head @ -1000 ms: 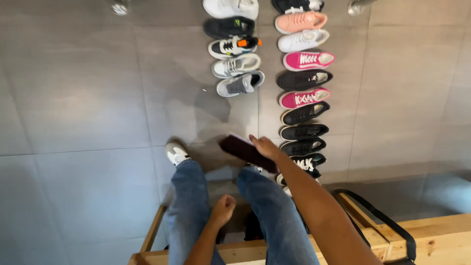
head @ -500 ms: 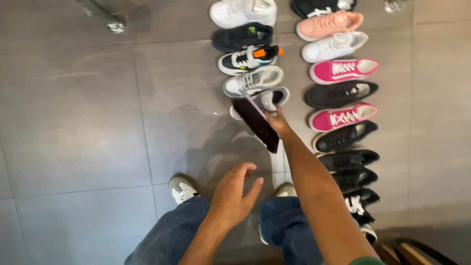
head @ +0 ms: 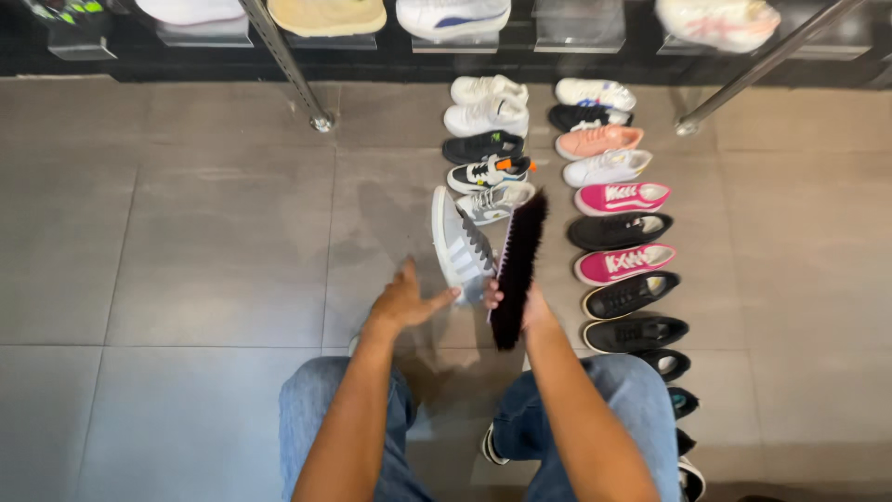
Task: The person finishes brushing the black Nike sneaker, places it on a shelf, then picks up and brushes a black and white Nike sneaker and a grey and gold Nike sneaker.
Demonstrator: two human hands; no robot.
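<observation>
As it tilts, grey sneaker (head: 460, 244) (white-striped), dark brush (head: 518, 270)

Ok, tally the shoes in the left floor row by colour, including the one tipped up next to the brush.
White sneakers: 2
Black sneaker: 1
White-and-black sneaker with orange tab: 1
Grey sneaker: 1
Grey-and-white striped sneaker, beside the brush: 1
Total: 6
</observation>
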